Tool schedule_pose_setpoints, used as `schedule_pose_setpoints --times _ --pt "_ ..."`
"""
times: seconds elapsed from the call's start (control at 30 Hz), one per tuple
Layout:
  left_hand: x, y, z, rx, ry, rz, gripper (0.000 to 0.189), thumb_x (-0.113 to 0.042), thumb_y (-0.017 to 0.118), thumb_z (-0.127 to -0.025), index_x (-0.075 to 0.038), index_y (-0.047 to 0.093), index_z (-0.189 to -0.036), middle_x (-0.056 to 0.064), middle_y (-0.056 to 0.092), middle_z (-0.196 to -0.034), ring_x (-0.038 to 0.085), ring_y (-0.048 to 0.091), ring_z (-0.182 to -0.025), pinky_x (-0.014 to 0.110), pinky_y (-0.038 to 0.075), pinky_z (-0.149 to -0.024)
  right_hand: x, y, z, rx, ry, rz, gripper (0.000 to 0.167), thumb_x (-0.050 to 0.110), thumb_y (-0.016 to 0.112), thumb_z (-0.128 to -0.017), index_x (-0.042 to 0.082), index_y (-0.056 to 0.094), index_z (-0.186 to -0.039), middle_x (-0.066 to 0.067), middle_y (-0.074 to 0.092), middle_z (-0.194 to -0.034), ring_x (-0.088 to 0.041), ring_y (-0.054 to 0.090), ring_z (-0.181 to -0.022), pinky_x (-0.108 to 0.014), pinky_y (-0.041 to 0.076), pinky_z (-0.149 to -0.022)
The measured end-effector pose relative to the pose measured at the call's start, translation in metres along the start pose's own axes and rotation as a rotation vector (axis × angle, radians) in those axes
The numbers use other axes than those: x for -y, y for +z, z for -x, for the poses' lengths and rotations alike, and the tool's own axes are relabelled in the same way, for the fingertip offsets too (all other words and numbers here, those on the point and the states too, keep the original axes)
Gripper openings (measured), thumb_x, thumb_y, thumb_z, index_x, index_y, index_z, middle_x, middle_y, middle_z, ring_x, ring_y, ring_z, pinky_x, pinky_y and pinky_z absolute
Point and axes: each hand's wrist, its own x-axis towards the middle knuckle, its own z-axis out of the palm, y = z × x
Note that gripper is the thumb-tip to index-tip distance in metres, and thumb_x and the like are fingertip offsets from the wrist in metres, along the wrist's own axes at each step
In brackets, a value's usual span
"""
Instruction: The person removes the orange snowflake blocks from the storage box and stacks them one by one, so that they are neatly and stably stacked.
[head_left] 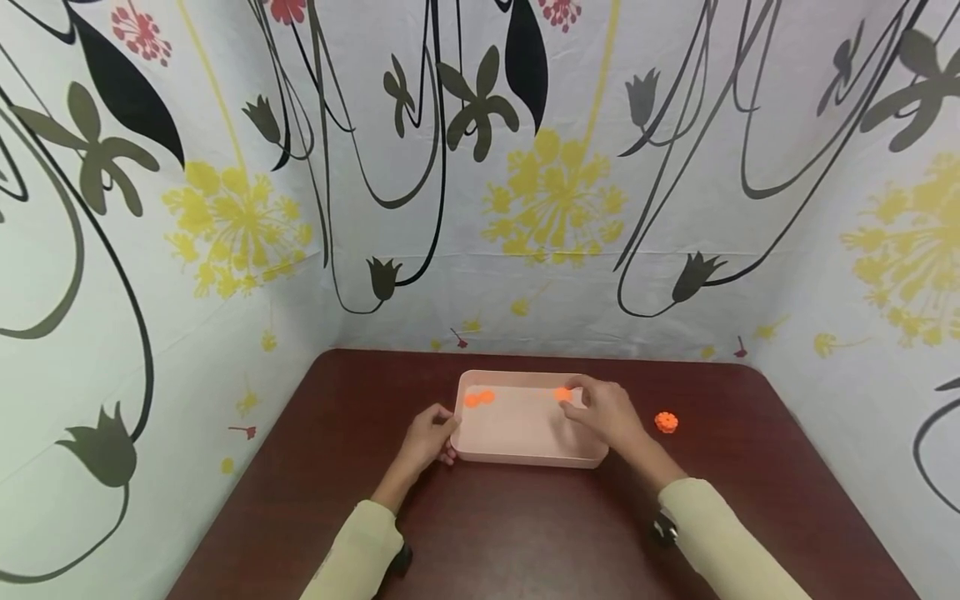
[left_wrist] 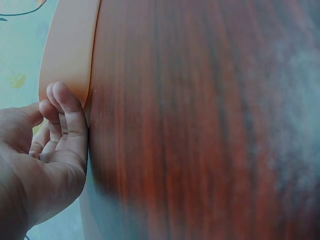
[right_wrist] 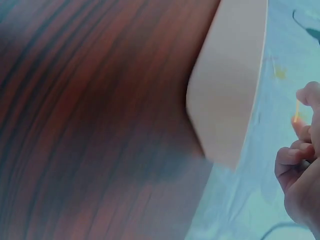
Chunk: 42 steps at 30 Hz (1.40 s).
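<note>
A shallow pale pink tray (head_left: 517, 433) lies on the table. My left hand (head_left: 429, 437) holds its left end, with fingertips against the outer wall in the left wrist view. Two flat orange pieces (head_left: 480, 399) sit side by side at the tray's far left. Over the tray's far right part, my right hand (head_left: 606, 410) pinches a thin orange piece (head_left: 562, 394) between thumb and finger. In the right wrist view that piece (right_wrist: 297, 111) shows edge-on as a narrow orange strip; the other fingers are curled below it.
To the right of the tray, a small stack of orange flower-shaped pieces (head_left: 666, 422) stands on the dark red-brown table (head_left: 510, 533). Patterned cloth walls (head_left: 555, 308) close in the table's back and sides.
</note>
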Motion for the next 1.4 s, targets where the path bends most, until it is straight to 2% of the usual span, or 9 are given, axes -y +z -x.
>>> schedule_pose_setpoints --times 0.3,0.5,0.7,1.0,1.4 --pt "0.001 0.000 0.000 -0.008 -0.005 -0.004 0.024 -0.022 0.061 -0.108 -0.001 0.062 -0.120 0.005 0.056 -0.066 0.014 0.063 -0.052 0.031 0.063 -0.050 -0.049 -0.038 0.020 -0.058 0.075 0.106 0.031 0.025 0.083 -0.087 0.010 0.075 -0.112 0.004 0.059 -0.069 -0.012 0.048 -0.060 -0.026 0.038 -0.056" --pt "0.001 0.001 -0.001 -0.013 -0.005 -0.003 0.023 -0.021 0.061 -0.107 -0.001 0.062 -0.119 0.005 0.056 -0.066 0.014 0.063 -0.052 0.032 0.063 -0.050 -0.085 -0.051 0.036 -0.071 0.136 0.127 0.030 0.027 0.082 -0.090 0.008 0.074 -0.112 0.002 0.054 -0.068 -0.013 0.045 -0.059 -0.025 0.033 -0.053" --pt "0.002 0.001 -0.001 -0.009 -0.010 -0.006 0.023 -0.021 0.062 -0.107 -0.002 0.062 -0.119 0.005 0.056 -0.066 0.014 0.063 -0.052 0.032 0.063 -0.050 -0.113 -0.058 0.051 -0.062 0.172 0.142 0.031 0.027 0.080 -0.093 0.005 0.073 -0.114 0.002 0.059 -0.071 -0.012 0.047 -0.061 -0.025 0.034 -0.053" --pt "0.004 0.000 -0.003 -0.011 -0.003 0.002 0.022 -0.020 0.063 -0.106 -0.002 0.063 -0.118 0.005 0.056 -0.065 0.014 0.063 -0.052 0.032 0.063 -0.051 -0.129 -0.066 0.062 0.006 0.238 0.179 0.036 0.023 0.074 -0.095 -0.003 0.069 -0.119 -0.002 0.062 -0.074 -0.016 0.049 -0.061 -0.028 0.036 -0.054" --pt "0.002 0.000 -0.001 -0.009 -0.010 -0.006 0.022 -0.022 0.063 -0.107 -0.003 0.063 -0.118 0.005 0.056 -0.066 0.015 0.064 -0.053 0.034 0.064 -0.051 -0.133 -0.065 0.066 0.083 0.287 0.185 0.038 0.029 0.076 -0.094 -0.001 0.070 -0.117 -0.001 0.065 -0.077 -0.016 0.052 -0.063 -0.029 0.038 -0.054"
